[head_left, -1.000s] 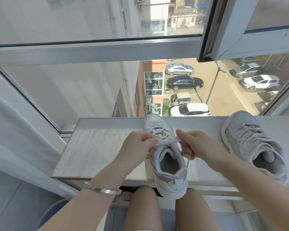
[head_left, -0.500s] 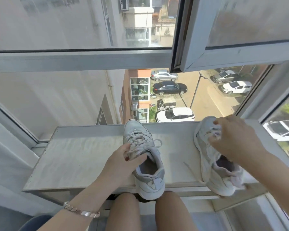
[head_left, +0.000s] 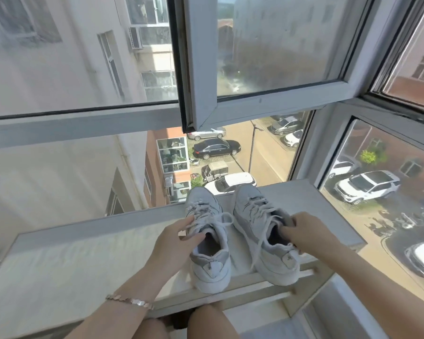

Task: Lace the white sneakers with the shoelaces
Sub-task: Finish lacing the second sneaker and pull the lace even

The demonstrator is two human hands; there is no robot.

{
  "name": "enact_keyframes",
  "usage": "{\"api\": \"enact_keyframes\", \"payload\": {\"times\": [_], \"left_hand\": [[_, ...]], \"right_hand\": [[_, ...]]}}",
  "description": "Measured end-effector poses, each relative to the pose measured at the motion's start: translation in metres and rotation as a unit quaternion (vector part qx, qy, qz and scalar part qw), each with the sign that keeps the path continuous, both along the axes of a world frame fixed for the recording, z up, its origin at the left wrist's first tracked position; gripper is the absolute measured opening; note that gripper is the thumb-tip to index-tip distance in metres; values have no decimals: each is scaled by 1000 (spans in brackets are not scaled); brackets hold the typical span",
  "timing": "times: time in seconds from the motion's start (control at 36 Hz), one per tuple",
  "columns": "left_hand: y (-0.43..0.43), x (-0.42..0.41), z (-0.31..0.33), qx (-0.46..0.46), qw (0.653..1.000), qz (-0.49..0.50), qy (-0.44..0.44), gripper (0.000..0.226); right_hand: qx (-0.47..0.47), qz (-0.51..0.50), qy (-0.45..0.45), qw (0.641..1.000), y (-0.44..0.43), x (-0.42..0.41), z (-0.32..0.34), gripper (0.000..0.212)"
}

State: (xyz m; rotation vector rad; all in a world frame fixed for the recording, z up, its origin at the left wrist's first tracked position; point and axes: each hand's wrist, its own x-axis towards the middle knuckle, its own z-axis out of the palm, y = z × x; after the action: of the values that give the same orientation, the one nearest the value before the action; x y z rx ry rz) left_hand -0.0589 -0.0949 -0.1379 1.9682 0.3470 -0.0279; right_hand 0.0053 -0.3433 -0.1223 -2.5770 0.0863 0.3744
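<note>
Toward the front right of the pale window ledge (head_left: 71,253), two white low-top sneakers with grey heel panels stand side by side, just apart. Their long axes run front to back, toes to the glass and heels at the front edge by the person's knees.

The left sneaker (head_left: 213,263) has its white shoelace (head_left: 224,216) threaded up the eyelets, with a loop lying loose. The left hand (head_left: 176,243) holds its outer collar, thumb at the opening and fingers reaching towards the laces. The right sneaker (head_left: 255,216) is also threaded, but a slack lace end (head_left: 257,250) trails down beside its heel. The right hand (head_left: 309,236) grips its collar from the outer side, fingers curled over the rim.

Neither shoe opening shows anything inside beyond fingertips. I judge the trailing lace is next, and the right hand is nearer.

A rose-gold link bracelet (head_left: 130,300) sits on the left wrist.
</note>
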Motion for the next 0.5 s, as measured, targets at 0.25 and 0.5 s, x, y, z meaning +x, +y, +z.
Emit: {"api": "enact_keyframes", "payload": {"times": [0.25,0.5], "left_hand": [[-37,18,-2,-14,999,-47,12,53],[-31,17,37,-223,967,113,-57,18]], "right_hand": [[71,-47,-205,975,-21,-22,69,28],[259,41,-202,944,33,-42,127,25]]}}
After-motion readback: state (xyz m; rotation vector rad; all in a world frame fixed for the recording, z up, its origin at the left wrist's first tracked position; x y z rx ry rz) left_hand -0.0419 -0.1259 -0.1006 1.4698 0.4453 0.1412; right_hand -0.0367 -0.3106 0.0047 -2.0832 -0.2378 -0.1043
